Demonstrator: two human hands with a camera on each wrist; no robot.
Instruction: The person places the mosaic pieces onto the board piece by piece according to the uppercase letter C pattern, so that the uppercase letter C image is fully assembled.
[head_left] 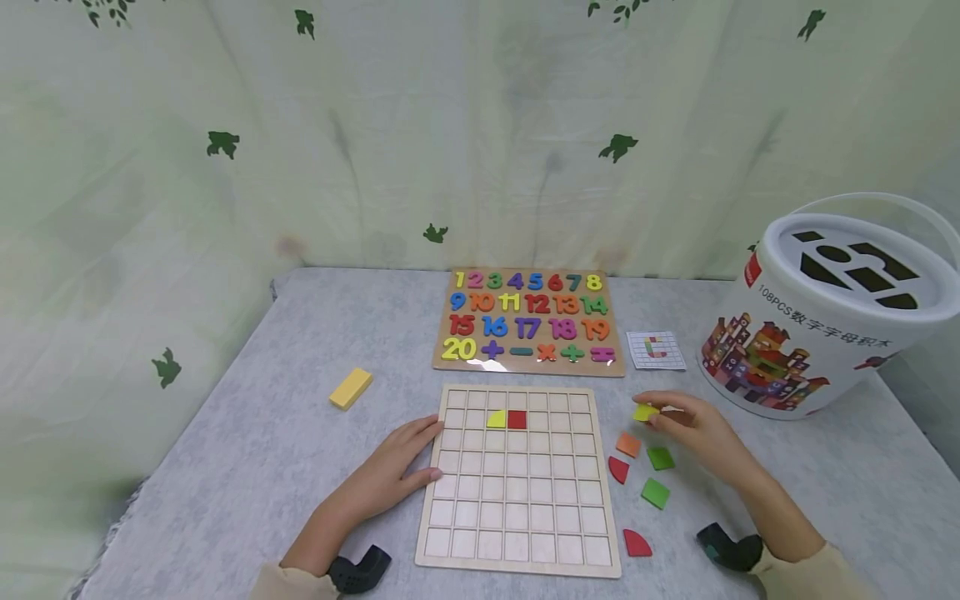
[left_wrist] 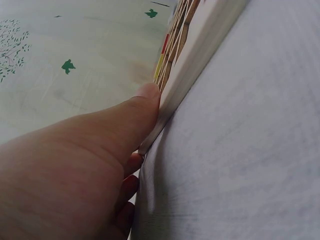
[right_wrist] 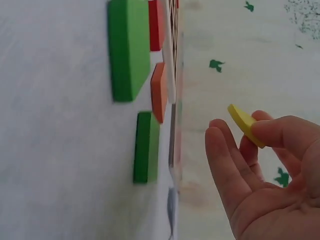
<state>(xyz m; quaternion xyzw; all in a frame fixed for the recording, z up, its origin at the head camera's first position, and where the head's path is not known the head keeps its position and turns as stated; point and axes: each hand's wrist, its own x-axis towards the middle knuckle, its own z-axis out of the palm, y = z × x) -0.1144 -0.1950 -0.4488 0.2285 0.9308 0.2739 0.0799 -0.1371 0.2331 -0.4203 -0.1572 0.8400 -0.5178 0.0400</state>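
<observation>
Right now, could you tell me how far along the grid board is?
Barely begun: the grid board holds a yellow piece and a red one. The right hand pinches another yellow piece; the left hand steadies the board. Five loose pieces wait beside it.

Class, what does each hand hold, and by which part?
The right hand pinches a yellow tile by its edges. The left hand holds nothing, resting against the grid board.
</observation>
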